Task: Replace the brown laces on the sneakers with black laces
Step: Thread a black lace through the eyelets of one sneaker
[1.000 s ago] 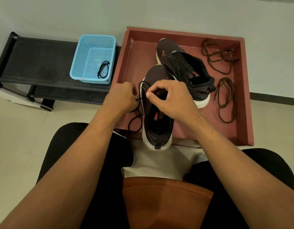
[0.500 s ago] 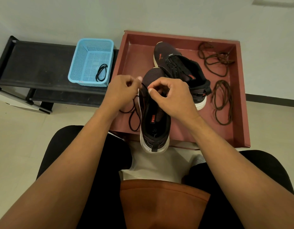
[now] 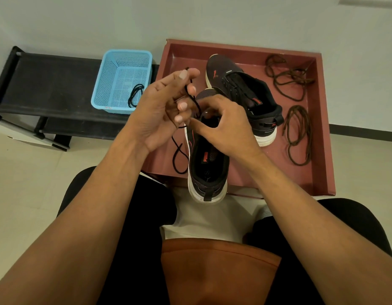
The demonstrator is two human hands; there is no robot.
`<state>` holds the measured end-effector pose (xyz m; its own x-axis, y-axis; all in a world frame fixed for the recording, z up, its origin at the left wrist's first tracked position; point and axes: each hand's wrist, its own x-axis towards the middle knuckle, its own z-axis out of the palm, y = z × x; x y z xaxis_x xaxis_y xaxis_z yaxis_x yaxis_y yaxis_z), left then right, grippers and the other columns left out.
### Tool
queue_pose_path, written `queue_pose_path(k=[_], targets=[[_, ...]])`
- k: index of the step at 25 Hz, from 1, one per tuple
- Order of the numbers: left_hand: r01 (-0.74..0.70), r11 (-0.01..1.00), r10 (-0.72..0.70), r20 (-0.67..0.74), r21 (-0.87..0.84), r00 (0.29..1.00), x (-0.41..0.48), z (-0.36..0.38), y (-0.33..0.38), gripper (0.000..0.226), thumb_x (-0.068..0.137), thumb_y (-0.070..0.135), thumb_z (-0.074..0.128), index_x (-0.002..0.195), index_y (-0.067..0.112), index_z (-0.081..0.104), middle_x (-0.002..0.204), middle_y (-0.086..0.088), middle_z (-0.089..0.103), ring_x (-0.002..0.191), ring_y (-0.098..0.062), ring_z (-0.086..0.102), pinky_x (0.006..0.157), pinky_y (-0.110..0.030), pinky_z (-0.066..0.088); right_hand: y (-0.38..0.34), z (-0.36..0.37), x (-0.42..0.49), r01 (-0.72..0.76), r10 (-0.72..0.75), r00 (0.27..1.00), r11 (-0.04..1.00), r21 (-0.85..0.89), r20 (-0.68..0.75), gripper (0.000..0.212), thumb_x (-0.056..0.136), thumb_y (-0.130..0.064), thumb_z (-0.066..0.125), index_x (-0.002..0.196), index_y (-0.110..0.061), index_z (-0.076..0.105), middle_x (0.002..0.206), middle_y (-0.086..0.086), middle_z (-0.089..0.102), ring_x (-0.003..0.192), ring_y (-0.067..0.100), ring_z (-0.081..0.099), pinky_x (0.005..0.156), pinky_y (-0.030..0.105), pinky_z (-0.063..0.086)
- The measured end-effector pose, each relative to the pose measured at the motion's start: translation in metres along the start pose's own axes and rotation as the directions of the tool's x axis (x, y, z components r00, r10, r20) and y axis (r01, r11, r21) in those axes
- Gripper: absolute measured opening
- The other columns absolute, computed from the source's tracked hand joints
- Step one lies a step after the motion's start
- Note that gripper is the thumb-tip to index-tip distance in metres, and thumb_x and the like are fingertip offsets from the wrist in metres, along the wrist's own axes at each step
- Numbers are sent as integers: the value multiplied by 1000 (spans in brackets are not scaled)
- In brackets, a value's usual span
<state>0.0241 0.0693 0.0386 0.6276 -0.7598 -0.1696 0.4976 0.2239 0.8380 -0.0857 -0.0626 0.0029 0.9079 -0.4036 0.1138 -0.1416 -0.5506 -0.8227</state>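
black lace (image 3: 191, 96) now rises from the sneaker (image 3: 207, 168) jutting over the near edge of the red tray (image 3: 322, 128): the left hand (image 3: 164, 111), pinching it, has lifted and turned palm-up. the right hand (image 3: 221, 126) pinches it at the eyelets. threading looks under way; brown laces (image 3: 298, 133) lie discarded inside the tray.

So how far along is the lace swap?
Over halfway, I'd say. Done: both brown laces lie loose in the red tray, and the far sneaker wears black lacing. In hand: the left hand pinches a black lace while the right hand works at the near sneaker. Left: finishing that shoe's lacing; the hands hide how much is threaded.
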Motion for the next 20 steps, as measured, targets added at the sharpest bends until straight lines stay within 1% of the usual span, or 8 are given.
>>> queue_pose_path(k=[3, 6, 8, 10, 13, 17, 19, 20], targets=[[-45, 999, 43, -122, -10, 992, 5, -4, -1, 15, 109, 17, 51, 110, 10, 64, 74, 4, 56, 52, -3, 43, 45, -16, 36, 0, -4, 3, 5, -16, 998, 987, 161, 67, 20, 94, -34, 75, 98, -14, 79, 95, -1, 76, 89, 16, 73, 86, 40, 58], [-12, 997, 42, -381, 81, 924, 12, -18, -5, 17, 109, 16, 52, 99, 11, 65, 66, 5, 48, 50, -4, 37, 45, -18, 32, 3, -20, 5, -42, 19, 997, 935, 351, 69, 16, 101, -22, 71, 100, -8, 79, 91, 5, 79, 87, 23, 75, 86, 36, 60], [53, 984, 37, -493, 168, 869, 15, -28, -11, 21, 109, 14, 51, 94, 10, 65, 63, 5, 47, 49, -5, 34, 44, -19, 31, 7, -29, 6, -63, 41, 997, 919, 390, 66, 19, 105, -21, 65, 106, -8, 79, 89, 4, 79, 85, 18, 74, 83, 29, 58], [103, 967, 33, -514, 235, 857, 16, -32, -17, 23, 109, 14, 52, 92, 10, 66, 63, 5, 47, 47, -5, 35, 44, -19, 32, 10, -31, 7, -87, 61, 995, 921, 379, 81, 21, 107, -21, 60, 111, -9, 77, 88, 3, 78, 81, 14, 73, 76, 25, 55], [154, 917, 44, -476, 369, 878, 17, -32, -24, 21, 108, 16, 54, 93, 10, 68, 63, 5, 51, 46, -5, 39, 44, -20, 35, 12, -27, 7, -154, 121, 987, 900, 407, 107, 18, 103, -22, 67, 114, -9, 75, 89, 7, 79, 80, 18, 76, 72, 28, 58], [200, 829, 97, -486, 523, 868, 16, -32, -28, 20, 107, 17, 54, 95, 11, 69, 62, 5, 53, 45, -3, 42, 43, -20, 38, 14, -26, 8, -297, 289, 953, 827, 477, 93, 28, 103, -34, 67, 103, -8, 76, 83, 8, 77, 74, 20, 75, 67, 30, 58], [211, 813, 95, -480, 543, 872, 16, -32, -28, 20, 107, 17, 54, 97, 10, 69, 63, 5, 51, 44, -4, 40, 43, -21, 37, 17, -24, 7, -296, 306, 951, 875, 382, 37, 29, 103, -37, 65, 101, -10, 75, 82, 5, 77, 71, 16, 75, 65, 30, 58], [210, 814, 89, -475, 542, 876, 16, -31, -28, 21, 107, 18, 54, 97, 10, 70, 62, 5, 49, 44, -4, 39, 44, -21, 36, 20, -22, 6, -234, 245, 969, 936, 264, -8, 22, 102, -35, 67, 104, -14, 75, 86, 0, 77, 70, 12, 75, 66, 25, 58]])
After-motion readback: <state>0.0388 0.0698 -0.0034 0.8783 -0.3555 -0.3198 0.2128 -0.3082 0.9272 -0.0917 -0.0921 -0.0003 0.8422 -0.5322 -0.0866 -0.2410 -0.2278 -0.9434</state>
